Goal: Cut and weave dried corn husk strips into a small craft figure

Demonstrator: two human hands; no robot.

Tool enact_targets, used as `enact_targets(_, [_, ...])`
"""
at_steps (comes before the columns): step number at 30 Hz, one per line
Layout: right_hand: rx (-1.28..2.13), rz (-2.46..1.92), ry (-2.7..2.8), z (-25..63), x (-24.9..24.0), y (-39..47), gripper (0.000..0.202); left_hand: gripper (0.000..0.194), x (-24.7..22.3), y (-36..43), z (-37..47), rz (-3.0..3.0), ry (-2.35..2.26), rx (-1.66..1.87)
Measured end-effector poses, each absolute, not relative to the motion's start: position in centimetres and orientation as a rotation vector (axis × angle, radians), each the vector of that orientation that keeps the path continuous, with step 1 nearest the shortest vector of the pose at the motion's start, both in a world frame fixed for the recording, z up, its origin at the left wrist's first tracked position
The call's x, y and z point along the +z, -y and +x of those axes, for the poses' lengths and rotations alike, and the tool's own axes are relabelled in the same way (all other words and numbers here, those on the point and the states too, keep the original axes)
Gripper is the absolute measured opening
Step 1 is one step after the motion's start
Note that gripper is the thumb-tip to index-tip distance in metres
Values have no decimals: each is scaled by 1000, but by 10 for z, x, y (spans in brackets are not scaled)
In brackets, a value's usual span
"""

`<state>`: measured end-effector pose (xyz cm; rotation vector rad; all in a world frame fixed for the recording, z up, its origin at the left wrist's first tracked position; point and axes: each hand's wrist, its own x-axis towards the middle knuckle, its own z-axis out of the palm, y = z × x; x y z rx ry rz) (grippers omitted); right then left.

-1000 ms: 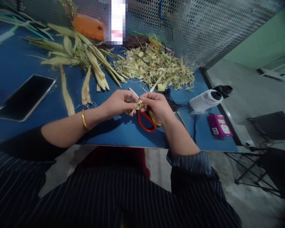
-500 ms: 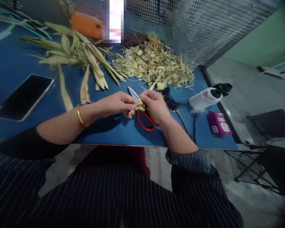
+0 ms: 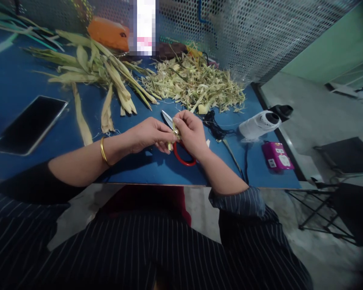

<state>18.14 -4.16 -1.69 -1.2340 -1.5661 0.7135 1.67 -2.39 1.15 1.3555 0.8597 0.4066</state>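
Note:
Between my two hands is a small piece of pale yellow-green husk (image 3: pixel 170 146). My left hand (image 3: pixel 153 135) pinches it from the left, and the fingers of my right hand (image 3: pixel 190 131) are closed on its other side. Beneath them on the blue table lie scissors (image 3: pixel 184 162) with red handles, their blades pointing up and left, partly covered by my right hand. Long dried husks (image 3: pixel 117 82) are spread behind my left hand. A heap of shredded husk (image 3: pixel 196 82) lies behind my right hand.
A phone (image 3: pixel 30 124) lies at the left. To the right are a cone of white thread (image 3: pixel 255 125), a purple packet (image 3: pixel 277 156) and a black cord bundle (image 3: pixel 214 125). An orange bag (image 3: pixel 108 33) rests against the metal mesh (image 3: pixel 242 36). Black chairs (image 3: pixel 347 155) stand beyond the table.
My right hand has moved slightly left, closer over the husk piece and my left fingertips. The husk piece has turned, with one end now pointing down. The view has shifted slightly.

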Motion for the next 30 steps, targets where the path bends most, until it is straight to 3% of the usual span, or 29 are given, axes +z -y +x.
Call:
enact_targets(6, [-4,-1077,1958,196,1,53,13,16,8,17,17,1100,-955,670])
enact_targets(11, [-392,-890,2377,194,-1,54,19,21,4,11,15,1047,-932,778])
enact_targets(17, [-502,-986,2306,188,-9,52,23,26,6,15,20,1019,-978,818])
enact_targets(23, [-378,-1098,2193,188,-9,55,19,22,5,12,20,1012,-978,850])
enact_targets(30, [-778,-1009,2320,177,-12,59,23,23,-1,13,21,1000,-956,865])
